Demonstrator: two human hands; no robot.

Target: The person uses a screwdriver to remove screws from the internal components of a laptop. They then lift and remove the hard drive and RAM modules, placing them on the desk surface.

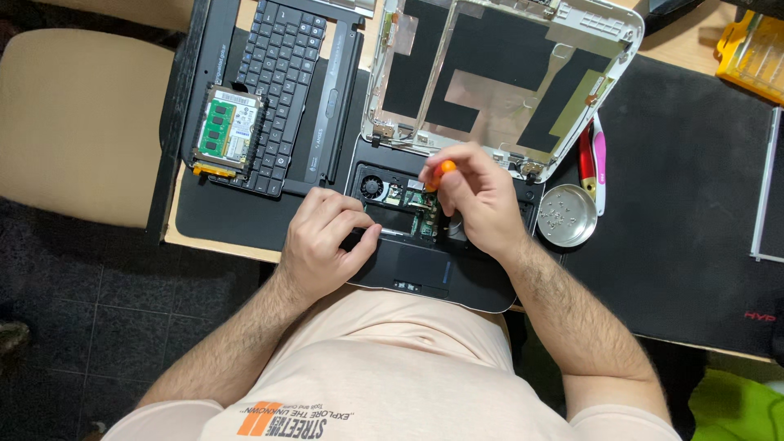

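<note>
Laptop base (pixel 425 278), opened, nearest the body, palm rest toward the torso, fan and board exposed for access. Left hand (pixel 327 241) curled, pressing on the base's left edge, apparently to steady it. Right hand (pixel 478 200) closed around an orange-handled screwdriver (pixel 443 170), tip down over the board. Round metal dish (pixel 567 215) just right, holding loose screws within easy reach. Farther left: detached keyboard (pixel 282 90), drive with memory stick (pixel 227 131) resting atop. Farthest: stripped lid shell (pixel 506 73), laid back.
</note>
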